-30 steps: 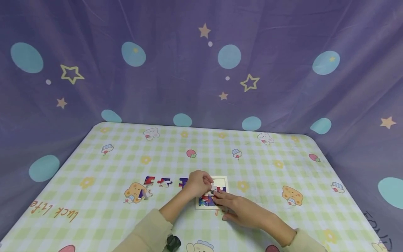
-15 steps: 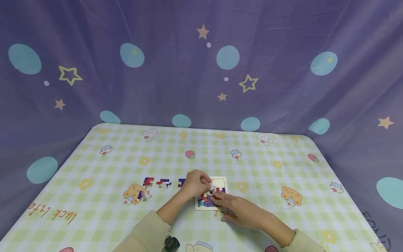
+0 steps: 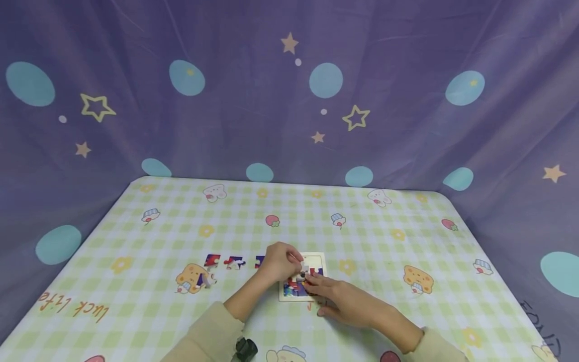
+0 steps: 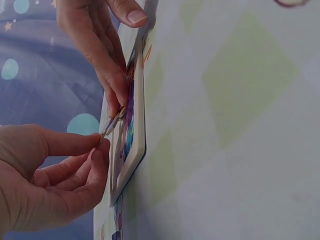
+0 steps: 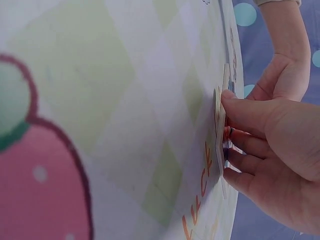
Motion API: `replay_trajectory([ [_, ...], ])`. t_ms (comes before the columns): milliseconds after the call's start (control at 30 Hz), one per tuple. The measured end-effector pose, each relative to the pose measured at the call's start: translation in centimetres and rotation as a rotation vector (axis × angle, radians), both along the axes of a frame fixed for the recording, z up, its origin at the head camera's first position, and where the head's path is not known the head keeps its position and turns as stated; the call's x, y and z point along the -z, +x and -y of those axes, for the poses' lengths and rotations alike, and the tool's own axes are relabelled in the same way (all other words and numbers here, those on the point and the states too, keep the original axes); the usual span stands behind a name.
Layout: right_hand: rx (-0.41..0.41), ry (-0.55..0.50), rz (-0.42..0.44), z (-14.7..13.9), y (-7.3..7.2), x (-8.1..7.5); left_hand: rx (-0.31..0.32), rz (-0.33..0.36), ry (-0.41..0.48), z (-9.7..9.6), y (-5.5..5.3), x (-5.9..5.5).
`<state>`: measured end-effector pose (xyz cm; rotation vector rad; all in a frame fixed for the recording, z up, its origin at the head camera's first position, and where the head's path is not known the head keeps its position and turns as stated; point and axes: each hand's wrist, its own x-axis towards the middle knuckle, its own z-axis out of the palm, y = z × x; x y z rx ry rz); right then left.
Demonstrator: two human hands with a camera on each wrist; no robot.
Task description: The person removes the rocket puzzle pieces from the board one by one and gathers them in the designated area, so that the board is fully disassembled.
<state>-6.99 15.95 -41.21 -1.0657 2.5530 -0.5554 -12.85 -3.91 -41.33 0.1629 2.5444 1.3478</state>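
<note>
In the head view, a checked worktop (image 3: 362, 236) stands before a purple curtain (image 3: 253, 125). A puzzle tray (image 3: 314, 260) lies roughly midway between the worktop's left and right edges, well in from the far edge. The left hand (image 3: 281, 262) pinches a pale puzzle piece (image 3: 305, 269) over the tray; the right hand (image 3: 346, 299) reaches in from the right, fingers extended. Toward the left edge lie four loose pieces (image 3: 234, 263), one of them just beside the left hand.

In the left wrist view, thumb and forefinger grip the thin piece, tilted above the tray, and the right hand's fingertips meet its other end.

In the right wrist view, the right hand is loosely spread, its thumb by the tray's edge.
</note>
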Motion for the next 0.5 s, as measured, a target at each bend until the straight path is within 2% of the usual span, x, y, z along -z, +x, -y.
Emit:
replay_trajectory([
  [233,0.003,-0.009,0.021,0.03,0.05,-0.27,-0.007,0.004,-0.006,0.01,0.08,-0.05],
  [500,0.008,0.005,0.017,-0.07,-0.03,0.24,-0.020,-0.007,-0.003,0.23,0.09,-0.32],
])
